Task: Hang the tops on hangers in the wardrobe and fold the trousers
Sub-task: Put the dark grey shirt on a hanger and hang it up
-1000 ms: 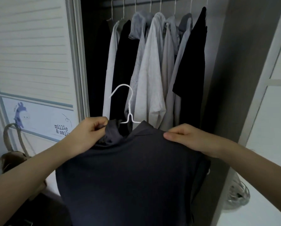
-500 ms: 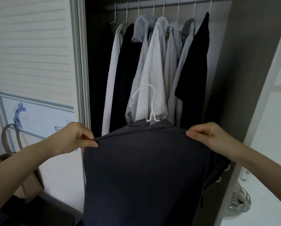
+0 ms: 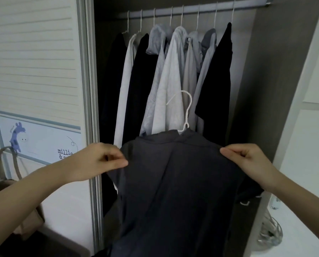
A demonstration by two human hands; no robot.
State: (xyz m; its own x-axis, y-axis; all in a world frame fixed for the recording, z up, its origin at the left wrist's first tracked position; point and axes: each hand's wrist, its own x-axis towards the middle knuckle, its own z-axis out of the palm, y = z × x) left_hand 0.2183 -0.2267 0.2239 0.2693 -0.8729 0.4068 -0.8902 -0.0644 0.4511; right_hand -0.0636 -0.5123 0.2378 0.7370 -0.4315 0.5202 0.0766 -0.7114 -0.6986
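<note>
Here the person holds a dark charcoal knit top spread by its two shoulders in front of the open wardrobe. The left hand pinches the top's left shoulder edge between thumb and closed fingers; the right hand pinches the right shoulder the same way, the other fingers curled in. Gripping both shoulder points probably keeps the fabric seated square on the thin white wire hanger, whose hook stands up from the collar, free and pointing up toward the grey metal rail. The hook is well below the rail, so the top is not yet hung.

A row of hung garments, black, white and grey, fills most of the rail on white hangers. Bare rail shows at the right, between the last black garment and the dark wardrobe side panel; that looks like the readiest slot. To the left, the pale slatted sliding door and its grey frame close off the opening, so room for sideways movement is narrow. The lift must likely carry the hook over the rail without snagging the neighbouring sleeves.
</note>
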